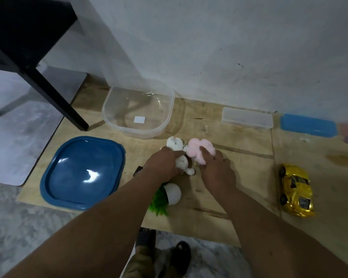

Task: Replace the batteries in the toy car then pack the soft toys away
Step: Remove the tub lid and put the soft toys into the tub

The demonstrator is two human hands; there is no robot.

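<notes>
Down low: wooden board (239, 173) against wall; left hand (163, 164) grips white toy (177, 146), right hand (217, 169) pink toy (199, 150).

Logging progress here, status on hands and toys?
Left hand on white soft toy, right hand on pink soft toy. Clear tub open, empty. Tipped plant pot under left arm.

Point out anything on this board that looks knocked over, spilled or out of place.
The small white pot with a green plastic plant lies tipped on its side under the left forearm, leaves toward the board's near edge. A brownish stain marks the wooden board beyond the yellow toy car. Nothing else stands out.
</notes>
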